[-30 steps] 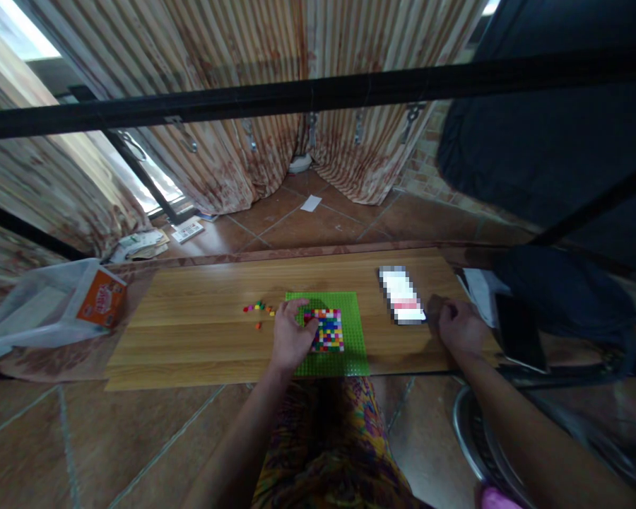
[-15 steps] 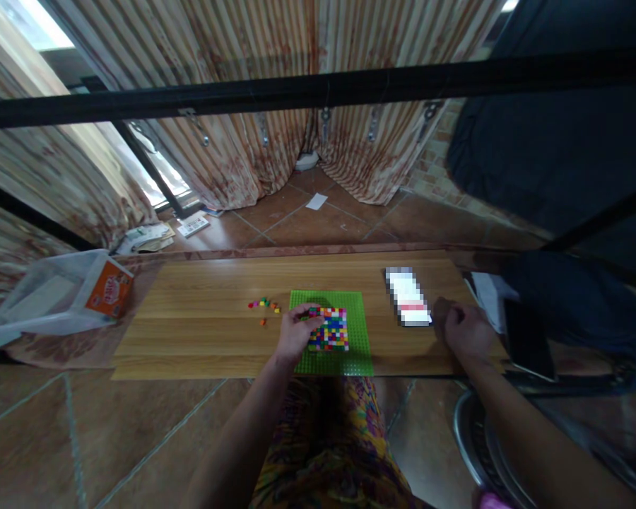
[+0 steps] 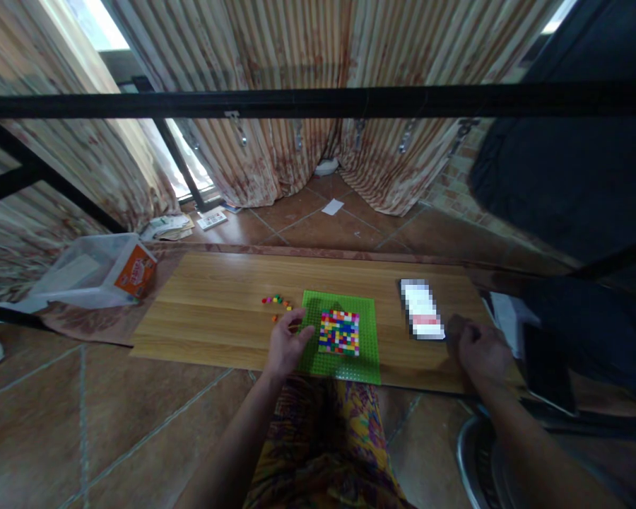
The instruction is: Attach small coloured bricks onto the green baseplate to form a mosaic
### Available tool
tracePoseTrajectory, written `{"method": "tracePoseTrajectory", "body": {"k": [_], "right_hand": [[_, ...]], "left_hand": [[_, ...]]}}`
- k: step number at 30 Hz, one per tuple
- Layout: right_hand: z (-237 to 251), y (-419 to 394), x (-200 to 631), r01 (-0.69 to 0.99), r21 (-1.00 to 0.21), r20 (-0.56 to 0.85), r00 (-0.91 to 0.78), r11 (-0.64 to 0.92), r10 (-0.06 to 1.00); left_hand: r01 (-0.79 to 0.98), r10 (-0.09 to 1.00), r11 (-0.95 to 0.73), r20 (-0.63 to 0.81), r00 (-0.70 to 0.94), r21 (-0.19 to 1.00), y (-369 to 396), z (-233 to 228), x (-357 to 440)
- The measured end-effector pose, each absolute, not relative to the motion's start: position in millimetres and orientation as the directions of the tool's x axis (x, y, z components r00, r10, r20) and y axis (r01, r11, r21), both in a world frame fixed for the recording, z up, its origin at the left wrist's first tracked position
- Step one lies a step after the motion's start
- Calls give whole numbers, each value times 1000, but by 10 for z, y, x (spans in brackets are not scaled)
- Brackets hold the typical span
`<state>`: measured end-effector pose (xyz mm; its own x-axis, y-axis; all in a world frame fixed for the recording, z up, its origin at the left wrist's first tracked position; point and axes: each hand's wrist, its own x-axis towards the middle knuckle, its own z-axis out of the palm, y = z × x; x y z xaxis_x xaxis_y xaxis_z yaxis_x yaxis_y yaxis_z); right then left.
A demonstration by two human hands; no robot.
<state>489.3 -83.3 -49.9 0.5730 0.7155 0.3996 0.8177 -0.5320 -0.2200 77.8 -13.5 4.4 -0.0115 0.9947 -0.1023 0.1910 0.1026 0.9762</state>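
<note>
A green studded baseplate [image 3: 368, 353] lies on the wooden board in front of me. On it sits a square patch of small multicoloured bricks [image 3: 340, 332]. My left hand [image 3: 287, 344] hovers at the baseplate's left edge, thumb and fingers apart, with nothing visible between them. Just beyond its fingertips, several loose small bricks [image 3: 276, 300] are scattered on the wood, one orange brick [image 3: 275, 318] lying nearer to me. Curled into a fist, my right hand [image 3: 481, 348] rests at the right end of the board, beside a phone [image 3: 422, 311] with a blurred bright screen.
The wooden board [image 3: 217, 311] spans the space before me. A clear plastic bin [image 3: 92, 272] with an orange label stands left of it. To the right lie a dark flat device [image 3: 550, 367] and white paper [image 3: 506, 318]. A black metal bar [image 3: 318, 103] crosses above, before striped curtains.
My left hand has come off the multicoloured bricks and moved left, its fingers now apart. My right hand stays closed beside the phone. The whole view has shifted slightly.
</note>
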Motion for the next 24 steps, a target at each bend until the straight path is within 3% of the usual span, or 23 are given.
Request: {"method": "tracePoseTrajectory", "body": {"k": [3,5,10,15,20,24], "right_hand": [[-514,-832,4912,822,-230,406,568,-522,716],[-519,-832,4914,819,-242,412,573,-521,709],[-507,-835,4891,813,-260,403,582,-521,706],[-508,-841,4904,820,-232,395,571,-523,720],[-522,-841,4921,824,-206,405,563,-528,720],[-519,-838,4909,818,-201,411,570,-539,712]], "left_hand": [[360,984,85,-21,-179,929,-126,39,493],[540,972,86,49,-232,837,-95,50,343],[831,987,75,76,-140,552,-25,60,260],[904,993,51,74,-91,425,6,52,352],[904,997,44,41,-68,424,17,54,386],[800,999,-6,32,-16,599,-53,66,485]]}}
